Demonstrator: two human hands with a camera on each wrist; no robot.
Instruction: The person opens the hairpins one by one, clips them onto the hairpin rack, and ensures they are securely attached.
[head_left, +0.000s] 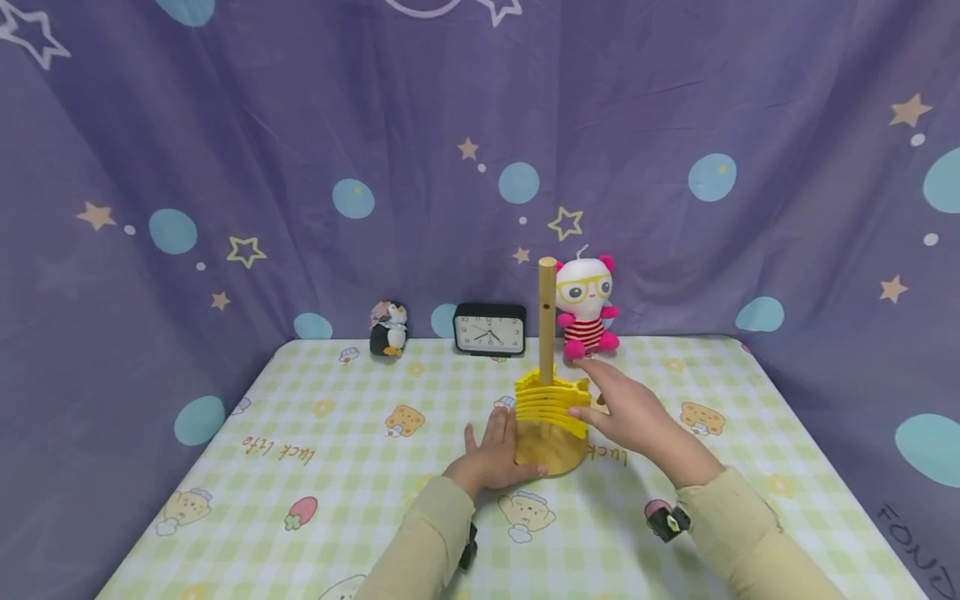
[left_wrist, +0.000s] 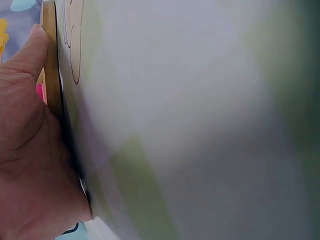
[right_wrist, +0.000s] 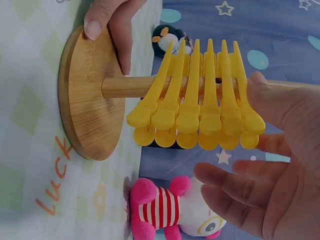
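Note:
A round wooden base carries an upright wooden post. Several yellow plastic pieces, with pointed ends and rounded knobs, are stacked in a row around the post, a stretch of bare post between them and the base. My left hand rests at the base's left side, its thumb on the wood and its other fingers extended along the edge. My right hand is at the right of the stack, thumb at the topmost piece and the other fingers spread apart from it.
Along the back of the checked tablecloth stand a penguin figure, a black alarm clock and a pink and white plush toy just behind the post. A purple patterned curtain hangs behind the table.

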